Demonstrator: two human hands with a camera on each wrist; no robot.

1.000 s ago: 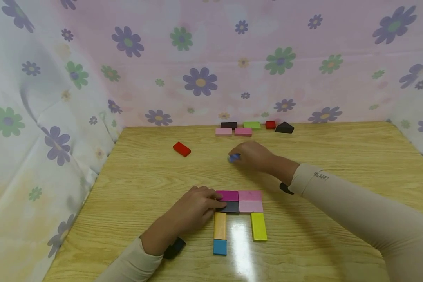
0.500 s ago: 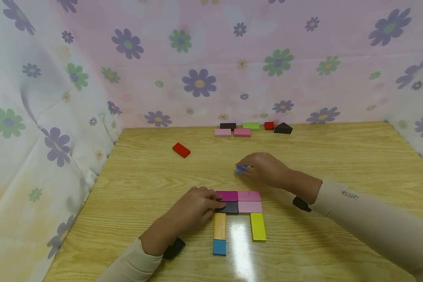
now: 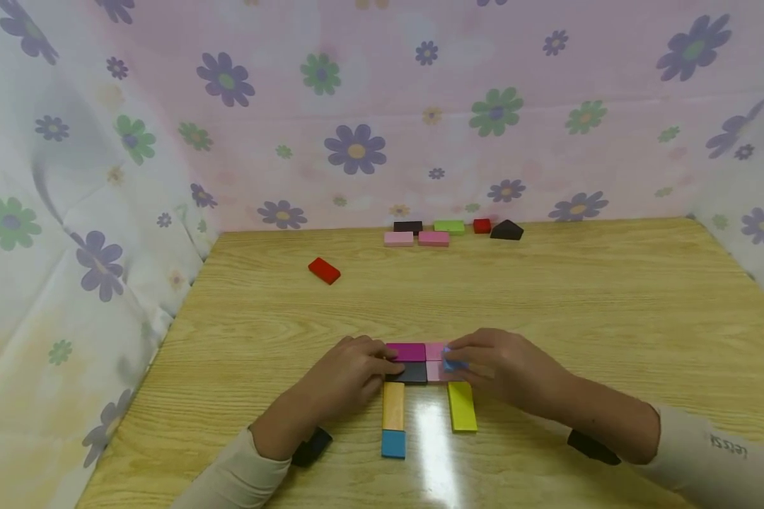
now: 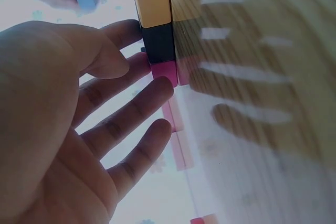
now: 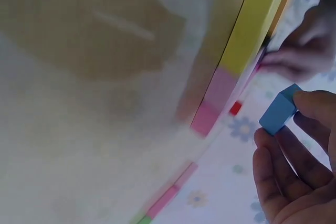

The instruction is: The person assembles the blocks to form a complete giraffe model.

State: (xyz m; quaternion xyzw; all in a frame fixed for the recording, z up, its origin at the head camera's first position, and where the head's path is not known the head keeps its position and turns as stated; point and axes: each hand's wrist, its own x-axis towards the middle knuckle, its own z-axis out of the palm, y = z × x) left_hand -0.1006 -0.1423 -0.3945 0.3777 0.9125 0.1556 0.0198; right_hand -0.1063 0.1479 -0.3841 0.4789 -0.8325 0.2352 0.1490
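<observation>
Wide stretches of wood lay between the block figure (image 3: 415, 375) and the left, right and far edges of the table (image 3: 261, 304). The right hand (image 3: 516, 371) pinched a small blue block (image 5: 278, 112) between thumb and fingertips, above the two pink blocks (image 3: 434, 370). The left hand (image 3: 349, 378) was loosely spread, gripping nothing, its fingertips touching the magenta block (image 3: 409, 351) and black block (image 3: 415, 373). Seven pieces made up the figure: those four, one orange block (image 3: 392, 406), one yellow block (image 3: 462, 406) and a second blue block (image 3: 393, 444). Six more, including a black triangular piece (image 3: 506, 230), lined the far edge; one red block (image 3: 324, 271) lay towards the far left corner. Glossy wood grain met flowered cloth (image 3: 407, 92).
</observation>
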